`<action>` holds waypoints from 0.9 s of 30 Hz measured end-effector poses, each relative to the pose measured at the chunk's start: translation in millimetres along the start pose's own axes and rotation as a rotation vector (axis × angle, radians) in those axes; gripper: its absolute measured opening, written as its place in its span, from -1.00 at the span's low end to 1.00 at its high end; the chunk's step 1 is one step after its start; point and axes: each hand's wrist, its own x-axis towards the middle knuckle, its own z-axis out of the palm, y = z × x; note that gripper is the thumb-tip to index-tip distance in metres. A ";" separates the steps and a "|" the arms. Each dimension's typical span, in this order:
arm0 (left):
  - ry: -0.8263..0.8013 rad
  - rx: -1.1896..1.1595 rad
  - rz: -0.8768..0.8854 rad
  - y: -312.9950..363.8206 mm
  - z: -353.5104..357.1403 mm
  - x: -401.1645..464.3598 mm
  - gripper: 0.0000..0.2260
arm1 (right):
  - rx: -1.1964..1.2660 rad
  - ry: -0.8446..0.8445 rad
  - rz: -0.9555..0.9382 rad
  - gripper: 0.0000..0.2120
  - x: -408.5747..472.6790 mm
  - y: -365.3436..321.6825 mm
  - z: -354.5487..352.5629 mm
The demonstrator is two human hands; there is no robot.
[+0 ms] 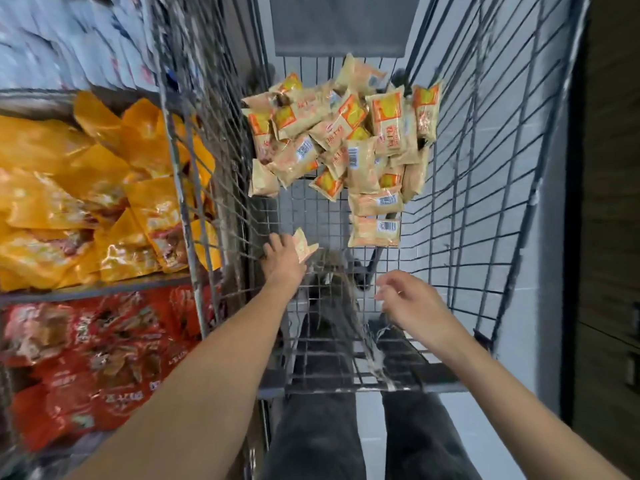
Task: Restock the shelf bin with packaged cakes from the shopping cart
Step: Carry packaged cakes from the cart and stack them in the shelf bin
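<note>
I am looking down into the cart point(485, 168), a wire basket parked hard against the shelf point(104, 289) on my left, which I judge is so the cakes need only a short carry across. The shelf's tiers hold bins of goods: pale packs point(52, 39) at the top, blurred; yellow packs point(86, 188) in the middle; red packs point(97, 358) below. Which bin the cakes belong in I cannot tell from here. The pile of cakes point(346, 140) lies heaped at the far end of the cart floor, with a few strays trailing nearer, so I have to reach in deep. Pale floor point(460, 427) shows through the mesh and beside my dark trouser legs point(318, 441); a dark wall point(609, 237) runs along the right. My left hand point(282, 261) is low by the cart's left wall, fingers curled round one cake point(304, 244), which sticks up past the knuckles. My right hand point(412, 303) hovers above the near mesh, fingers loosely curled and holding nothing, ready, I would guess, to take the next stray. Much stock remains in the cart.
</note>
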 end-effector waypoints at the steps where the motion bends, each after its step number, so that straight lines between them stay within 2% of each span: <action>1: 0.046 -0.045 0.008 0.1 -0.3 -1.0 -0.43 | 0.009 -0.001 -0.001 -0.85 0.9 -1.2 -1.6; 3: 0.065 -0.284 -0.029 5.7 -8.4 -6.0 -0.47 | 0.043 0.003 -0.003 -0.84 1.2 -4.9 -5.3; 7: -0.093 -0.977 -0.053 32.2 -43.7 -36.3 -0.55 | 0.113 0.048 0.003 -0.84 0.6 -12.7 -12.2; 9: -0.258 -1.287 -0.045 43.8 -60.1 -57.3 -0.64 | 0.104 0.094 0.005 -0.86 1.1 -14.6 -15.0; 12: -0.599 -1.680 0.041 53.6 -76.1 -88.0 -0.61 | 0.157 0.172 -0.049 -0.85 -2.6 -21.2 -17.0; 14: -0.728 -1.737 0.066 58.7 -82.3 -101.4 -0.61 | 0.260 0.200 -0.106 -0.79 -7.1 -27.6 -17.2; 17: -0.812 -1.723 0.114 67.2 -85.6 -116.8 -0.62 | 0.402 0.168 -0.102 -0.76 -11.3 -30.7 -17.3; 23: -0.741 -1.693 0.104 74.4 -81.3 -123.1 -0.64 | 0.511 0.063 -0.017 -0.78 -9.4 -19.4 -16.0; 27: -0.642 -1.438 0.083 70.2 -74.8 -118.1 -0.70 | 0.409 0.075 0.010 -0.89 -8.6 -11.6 -16.5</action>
